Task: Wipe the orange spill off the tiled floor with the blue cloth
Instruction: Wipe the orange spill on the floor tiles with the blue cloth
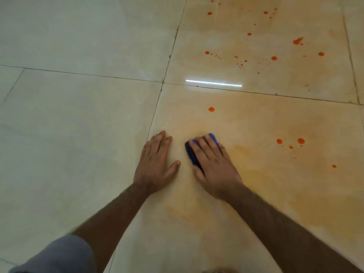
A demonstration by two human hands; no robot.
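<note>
1. Broadly, the tiled floor (pixel 78 134) carries a pale orange film across its right-hand tiles, densest around the cloth and running toward the floor's near right edge. To finish well, the person would probably need overlapping strokes over this whole haze rather than chasing spots alone.
2. Next, the orange spill (pixel 273 58) shows as bright drops scattered on the far right tile, with a few more on the near right tile and one lone drop just beyond the cloth. Pulling these inward toward the cloth seems wiser than pushing them outward.
3. The right hand (pixel 213 164) lies flat with fingers straight, pressing the cloth down; firm, even palm pressure looks best.
4. The left hand (pixel 155 164) rests spread and empty on the floor just left of the cloth, bracing.
5. The blue cloth (pixel 192 154), folded small, sits under the right hand beside the tile seam; refolding to a clean face may help.
</note>
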